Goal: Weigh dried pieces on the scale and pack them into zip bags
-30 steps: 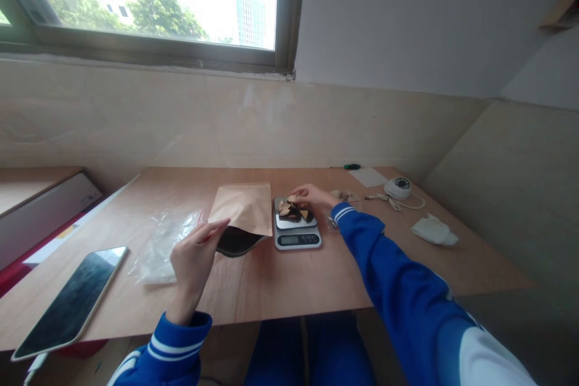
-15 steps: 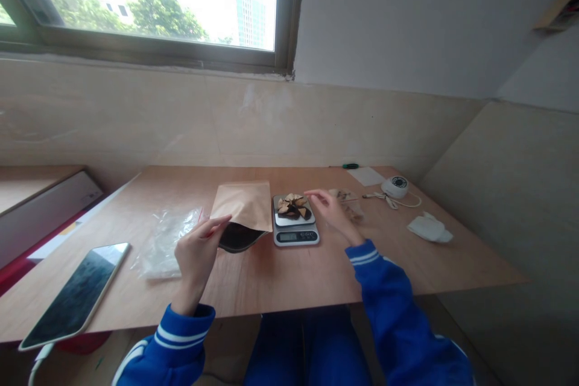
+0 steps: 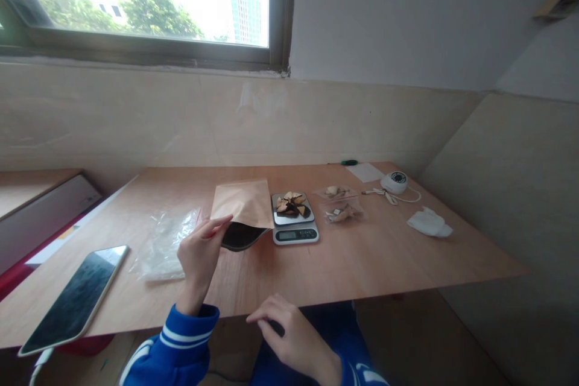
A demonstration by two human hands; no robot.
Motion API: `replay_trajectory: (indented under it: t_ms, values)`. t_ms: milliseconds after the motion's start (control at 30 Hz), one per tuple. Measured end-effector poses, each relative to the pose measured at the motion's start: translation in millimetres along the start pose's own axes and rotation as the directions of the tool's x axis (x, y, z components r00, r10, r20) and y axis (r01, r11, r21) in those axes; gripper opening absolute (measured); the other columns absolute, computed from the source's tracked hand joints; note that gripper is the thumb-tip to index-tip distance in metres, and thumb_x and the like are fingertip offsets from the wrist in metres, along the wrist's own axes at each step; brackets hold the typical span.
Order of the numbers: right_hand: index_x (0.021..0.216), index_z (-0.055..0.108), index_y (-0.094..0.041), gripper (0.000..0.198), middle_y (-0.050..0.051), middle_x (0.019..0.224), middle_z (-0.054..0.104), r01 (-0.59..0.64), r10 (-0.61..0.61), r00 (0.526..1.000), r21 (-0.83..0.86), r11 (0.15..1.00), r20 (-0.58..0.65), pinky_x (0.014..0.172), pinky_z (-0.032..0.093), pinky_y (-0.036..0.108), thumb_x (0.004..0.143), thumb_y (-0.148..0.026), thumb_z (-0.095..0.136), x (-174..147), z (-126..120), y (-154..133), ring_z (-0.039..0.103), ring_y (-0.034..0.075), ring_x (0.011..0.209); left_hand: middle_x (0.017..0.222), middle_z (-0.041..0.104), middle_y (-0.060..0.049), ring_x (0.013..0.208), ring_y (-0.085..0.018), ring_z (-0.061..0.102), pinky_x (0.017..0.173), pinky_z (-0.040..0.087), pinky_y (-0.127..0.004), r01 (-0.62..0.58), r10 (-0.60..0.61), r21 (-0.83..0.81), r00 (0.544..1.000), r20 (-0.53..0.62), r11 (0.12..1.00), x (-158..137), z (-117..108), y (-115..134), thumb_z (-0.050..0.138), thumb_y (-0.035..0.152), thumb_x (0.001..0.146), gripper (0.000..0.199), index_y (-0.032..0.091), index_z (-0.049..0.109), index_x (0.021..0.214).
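My left hand [image 3: 201,259] pinches the open mouth of a brown kraft paper pouch [image 3: 244,202], whose dark inside faces me. The pouch lies beside a small digital kitchen scale [image 3: 296,234], close to its left edge. On the scale's plate rest several dried, dark-edged pale slices [image 3: 293,205]. In front of the table edge, above my lap, my right hand [image 3: 294,335] is loosely curved, its thumb apart from the fingers and nothing visible in it. The scale's display is too small to read.
Two small clear bags of dried pieces [image 3: 344,212] lie right of the scale. Left are crumpled clear plastic bags [image 3: 160,247] and a plugged-in phone [image 3: 76,298]. Farther right sit a white camera [image 3: 394,183] with its cable, a white tissue [image 3: 429,222], paper [image 3: 364,173] and a green-handled tool [image 3: 349,163].
My right hand has left the scale's right side and come down toward me, below the table edge. The small clear bags now show fully. My left hand keeps its grip on the pouch.
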State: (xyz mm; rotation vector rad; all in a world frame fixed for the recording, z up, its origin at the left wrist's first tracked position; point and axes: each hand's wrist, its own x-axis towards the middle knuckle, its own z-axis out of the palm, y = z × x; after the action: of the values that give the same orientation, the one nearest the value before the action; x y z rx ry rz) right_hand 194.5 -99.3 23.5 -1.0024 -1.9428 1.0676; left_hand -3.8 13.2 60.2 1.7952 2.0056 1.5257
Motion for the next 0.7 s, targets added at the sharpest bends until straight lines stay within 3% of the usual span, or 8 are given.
replay_trajectory:
  t_ms: [200,367,433,567,633,700]
  values:
    - [0.116,0.064,-0.02,0.032,0.007,0.115,0.062,0.043,-0.042,0.998,0.019,0.999,-0.045,0.098,0.047,0.026,0.092,-0.012,0.044,9,-1,-6,0.059,0.015,0.109,0.079,0.074,0.007,0.069,-0.012,0.067,0.061,0.044,-0.021,-0.023,0.023,-0.006,1.0,0.004,1.0,-2,1,2,0.064,0.038,0.08,0.013,0.034,0.075,0.088]
    - [0.14,0.042,-0.014,0.057,0.011,0.142,0.046,0.135,-0.15,0.987,-0.222,0.966,-0.05,0.114,0.034,0.035,0.085,-0.001,0.037,54,-4,-8,0.038,0.018,0.135,0.08,0.074,0.007,0.063,-0.01,0.065,0.058,0.043,-0.02,-0.061,0.061,-0.001,0.998,0.024,0.998,-7,3,9,0.064,0.037,0.081,0.013,0.034,0.075,0.087]
    - [0.14,0.041,-0.007,0.059,0.016,0.144,0.044,0.107,-0.131,0.991,-0.379,0.919,-0.038,0.114,0.035,0.039,0.081,0.002,0.036,82,-3,-7,0.035,0.022,0.137,0.08,0.074,0.007,0.063,-0.01,0.065,0.056,0.043,-0.02,-0.06,0.06,0.014,0.998,0.024,0.998,-10,4,12,0.064,0.037,0.081,0.012,0.034,0.075,0.087]
    - [0.127,0.052,-0.001,0.048,0.025,0.127,0.056,-0.011,0.009,1.0,-0.542,0.841,-0.006,0.103,0.043,0.049,0.08,0.003,0.042,136,4,2,0.05,0.034,0.124,0.081,0.074,0.007,0.067,-0.011,0.067,0.056,0.042,-0.019,-0.037,0.036,0.036,0.999,0.015,0.999,-15,7,16,0.065,0.035,0.081,0.012,0.035,0.075,0.088]
    - [0.124,0.054,-0.002,0.047,0.025,0.124,0.059,-0.049,0.042,0.999,-0.523,0.851,-0.025,0.105,0.036,0.057,0.078,0.005,0.045,155,10,10,0.049,0.039,0.124,0.082,0.074,0.007,0.067,-0.01,0.066,0.055,0.041,-0.019,-0.038,0.038,0.044,0.999,0.01,0.998,-17,8,17,0.064,0.035,0.081,0.012,0.035,0.075,0.087]
    - [0.128,0.05,-0.005,0.052,0.021,0.126,0.059,0.008,-0.017,1.0,-0.436,0.9,-0.015,0.108,0.024,0.064,0.078,0.008,0.042,167,15,19,0.042,0.04,0.129,0.084,0.074,0.007,0.066,-0.01,0.066,0.054,0.04,-0.019,-0.047,0.046,0.052,0.999,0.008,0.998,-18,9,18,0.064,0.034,0.082,0.012,0.035,0.074,0.087]
